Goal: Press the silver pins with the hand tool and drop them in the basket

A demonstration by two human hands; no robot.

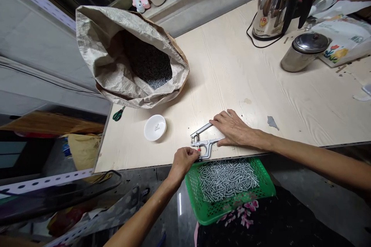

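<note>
At the table's front edge stands a silver hand-press plier (pixel 206 149) with a spring and a red part at its jaw. My right hand (pixel 234 128) grips its two handles, fingers over the upper one and thumb by the lower; the handles are spread apart. My left hand (pixel 184 161) is pinched closed at the jaw, and whatever its fingertips hold is hidden. Just below the edge, a green basket (pixel 268 185) holds a heap of small silver spring-like metal pieces (pixel 228 179). A white bowl (pixel 150 135) with a few small pale pieces sits to the left.
A large woven sack (pixel 107 54) stands open at the back left, with many small metal pieces inside. Green-handled scissors (pixel 118 115) lie by the left edge. At the back right are a steel kettle (pixel 274 11), a lidded metal canister (pixel 298 54) and plastic bags (pixel 348 34).
</note>
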